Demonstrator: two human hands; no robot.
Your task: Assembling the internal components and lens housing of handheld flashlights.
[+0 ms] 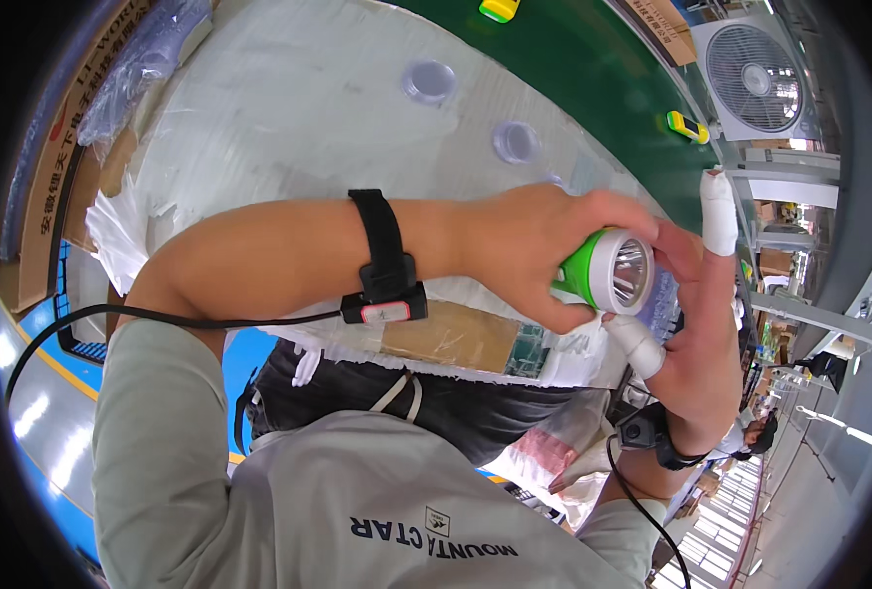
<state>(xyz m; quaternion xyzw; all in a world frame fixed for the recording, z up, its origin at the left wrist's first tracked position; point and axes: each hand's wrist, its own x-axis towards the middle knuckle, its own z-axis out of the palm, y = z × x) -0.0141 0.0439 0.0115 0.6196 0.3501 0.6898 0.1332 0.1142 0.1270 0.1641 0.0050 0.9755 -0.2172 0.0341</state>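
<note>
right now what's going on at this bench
A person holds a green flashlight over a plastic-covered worktable. The left hand grips its body, while the right hand, with white tape on two fingertips, touches the rim of the silver reflector head. Two clear round lens discs lie on the table; yellow-green pieces sit on the green conveyor belt behind.

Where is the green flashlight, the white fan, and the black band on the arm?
green flashlight point(613, 272), head view, on its silver reflector rim.
white fan point(753, 79), head view, on the round grille.
black band point(385, 257), head view, on the strap across the left forearm.
</note>
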